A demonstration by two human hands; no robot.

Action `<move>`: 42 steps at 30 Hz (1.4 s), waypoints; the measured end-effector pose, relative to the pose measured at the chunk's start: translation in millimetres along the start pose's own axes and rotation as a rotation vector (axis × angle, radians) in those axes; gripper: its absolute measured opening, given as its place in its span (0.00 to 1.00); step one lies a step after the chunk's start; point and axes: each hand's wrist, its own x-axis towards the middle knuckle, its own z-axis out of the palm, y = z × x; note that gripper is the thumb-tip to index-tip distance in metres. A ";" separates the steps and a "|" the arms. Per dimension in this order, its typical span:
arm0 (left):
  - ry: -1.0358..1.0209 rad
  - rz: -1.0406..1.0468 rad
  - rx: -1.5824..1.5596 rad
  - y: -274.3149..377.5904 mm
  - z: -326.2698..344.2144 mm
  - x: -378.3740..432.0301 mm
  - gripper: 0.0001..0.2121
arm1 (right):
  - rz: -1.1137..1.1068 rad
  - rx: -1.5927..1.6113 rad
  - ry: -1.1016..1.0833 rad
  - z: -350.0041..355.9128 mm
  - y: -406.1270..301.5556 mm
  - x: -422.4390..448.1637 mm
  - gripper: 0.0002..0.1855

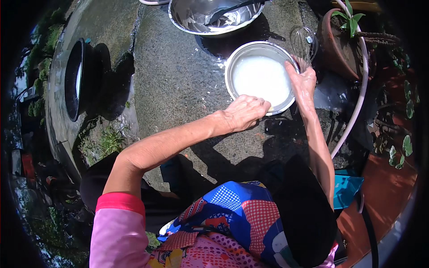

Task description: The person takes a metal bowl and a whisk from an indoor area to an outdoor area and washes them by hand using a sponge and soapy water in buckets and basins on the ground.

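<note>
A round metal bowl (231, 80) with white, cloudy liquid (261, 78) in it sits on the concrete in front of me. My right hand (303, 83) grips its right rim, the thumb over the edge on the inside. A wire whisk (303, 43) shows just beyond that hand, loops upward; its handle is hidden, so whether the hand also holds it is unclear. Against the near rim rests my left hand (246, 112), fingers curled under and mostly hidden. A small pale yellow bit shows at its fingertips, too little to identify.
Behind stands a larger metal basin (182, 23) holding a black-handled utensil (231, 10). A dark basin (74, 83) is at the left. A terracotta plant pot (330, 47) and a pale hose (360, 90) border the right, with a turquoise plastic object (347, 191) nearer me.
</note>
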 end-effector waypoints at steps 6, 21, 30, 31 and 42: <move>0.506 -0.180 -0.296 40.2 8.1 33.4 0.16 | 0.043 0.313 0.133 1.8 14.8 -35.7 0.18; 0.008 -0.071 0.405 -69.2 -25.2 46.1 0.19 | -0.003 0.197 -0.037 -8.8 28.2 -15.2 0.21; 0.648 -0.226 -0.450 -34.9 18.7 88.2 0.15 | 0.021 0.266 -0.111 -13.7 18.3 -15.1 0.21; 0.679 -0.245 -0.559 -31.8 18.9 89.7 0.14 | 0.008 0.309 -0.111 -14.1 17.2 -15.9 0.20; 1.018 -0.185 -0.687 -31.5 1.7 102.6 0.06 | 0.078 0.130 -0.401 -26.0 19.2 -3.3 0.25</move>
